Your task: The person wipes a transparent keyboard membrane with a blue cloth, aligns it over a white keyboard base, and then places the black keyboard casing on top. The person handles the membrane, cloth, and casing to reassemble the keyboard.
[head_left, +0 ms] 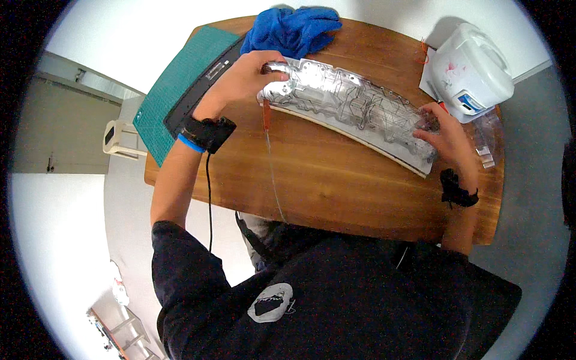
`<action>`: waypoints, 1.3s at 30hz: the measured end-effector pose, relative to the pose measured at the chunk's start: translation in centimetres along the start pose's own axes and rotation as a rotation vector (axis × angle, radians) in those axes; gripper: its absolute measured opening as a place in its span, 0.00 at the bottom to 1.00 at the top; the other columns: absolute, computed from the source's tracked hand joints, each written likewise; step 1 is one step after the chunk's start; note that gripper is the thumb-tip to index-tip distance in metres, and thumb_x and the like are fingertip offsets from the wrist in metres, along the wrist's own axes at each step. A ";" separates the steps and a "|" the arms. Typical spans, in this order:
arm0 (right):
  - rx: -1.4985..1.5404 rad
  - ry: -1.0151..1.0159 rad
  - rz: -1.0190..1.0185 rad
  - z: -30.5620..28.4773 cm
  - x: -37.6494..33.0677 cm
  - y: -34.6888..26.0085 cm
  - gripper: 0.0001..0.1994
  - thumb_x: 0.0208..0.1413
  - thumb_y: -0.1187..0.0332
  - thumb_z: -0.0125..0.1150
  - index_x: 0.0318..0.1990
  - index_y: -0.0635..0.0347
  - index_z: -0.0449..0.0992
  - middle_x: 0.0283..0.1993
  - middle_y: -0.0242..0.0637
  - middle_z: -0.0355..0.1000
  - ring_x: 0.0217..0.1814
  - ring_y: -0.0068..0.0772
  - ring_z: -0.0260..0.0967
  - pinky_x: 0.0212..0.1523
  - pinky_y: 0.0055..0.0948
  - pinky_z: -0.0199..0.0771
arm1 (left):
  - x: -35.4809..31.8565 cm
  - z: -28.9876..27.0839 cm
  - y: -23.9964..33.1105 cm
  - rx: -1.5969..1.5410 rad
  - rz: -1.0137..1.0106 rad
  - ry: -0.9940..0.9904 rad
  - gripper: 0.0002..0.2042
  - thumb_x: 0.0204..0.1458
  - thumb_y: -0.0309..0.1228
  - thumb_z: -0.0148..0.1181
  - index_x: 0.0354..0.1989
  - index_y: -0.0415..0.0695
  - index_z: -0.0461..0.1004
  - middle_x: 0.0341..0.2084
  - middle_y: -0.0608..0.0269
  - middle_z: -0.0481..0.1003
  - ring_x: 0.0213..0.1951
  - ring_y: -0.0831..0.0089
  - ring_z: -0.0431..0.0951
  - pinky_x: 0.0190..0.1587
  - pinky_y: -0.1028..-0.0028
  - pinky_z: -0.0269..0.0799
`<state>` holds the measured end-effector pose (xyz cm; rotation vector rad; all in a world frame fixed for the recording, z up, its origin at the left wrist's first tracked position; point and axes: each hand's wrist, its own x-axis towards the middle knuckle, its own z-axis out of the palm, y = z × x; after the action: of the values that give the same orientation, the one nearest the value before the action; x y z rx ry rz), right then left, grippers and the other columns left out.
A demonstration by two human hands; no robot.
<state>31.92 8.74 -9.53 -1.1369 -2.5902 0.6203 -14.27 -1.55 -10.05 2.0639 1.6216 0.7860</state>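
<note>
Wood table [336, 192] by white wall [138, 36] — rice cooker [462, 66] w/ blue-white label [471, 103], print too small — L hand [247, 79] & R hand [444, 133] clamped on silver panel [348, 102] ends.

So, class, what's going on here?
A person's left hand and right hand touch opposite ends of a long silvery panel marked with fine lines; whether it rests on the wooden table or is lifted is hard to tell. On the left, a black bar lies along a green mat. A blue cloth lies beyond, and a white rice cooker stands on the right.
</note>
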 end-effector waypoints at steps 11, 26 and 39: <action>0.200 -0.176 0.087 0.1 0.7 2.8 0.33 0.45 0.70 0.80 0.61 0.60 0.74 0.53 0.37 0.78 0.55 0.35 0.74 0.59 0.34 0.73 | 2.3 2.2 -3.3 0.005 -0.117 -0.071 0.17 0.58 0.37 0.72 0.49 0.40 0.80 0.36 0.63 0.80 0.37 0.77 0.77 0.40 0.72 0.75; 0.258 -0.098 0.066 1.6 0.2 4.3 0.30 0.50 0.71 0.77 0.63 0.55 0.76 0.56 0.35 0.78 0.57 0.34 0.74 0.61 0.33 0.72 | -8.1 2.2 5.9 0.048 -0.419 0.049 0.19 0.55 0.33 0.73 0.46 0.38 0.70 0.37 0.50 0.79 0.36 0.63 0.82 0.40 0.67 0.77; 0.249 -0.050 -0.035 2.1 -0.6 4.8 0.31 0.51 0.74 0.75 0.65 0.57 0.74 0.60 0.38 0.75 0.62 0.36 0.71 0.64 0.33 0.70 | -9.1 1.3 7.7 -0.659 -0.536 0.049 0.07 0.63 0.23 0.59 0.47 0.36 0.74 0.40 0.61 0.78 0.43 0.71 0.84 0.48 0.73 0.85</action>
<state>34.58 10.58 -13.64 -1.0063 -2.4800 0.9429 -9.22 -12.25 -7.97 1.1015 1.5512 0.9947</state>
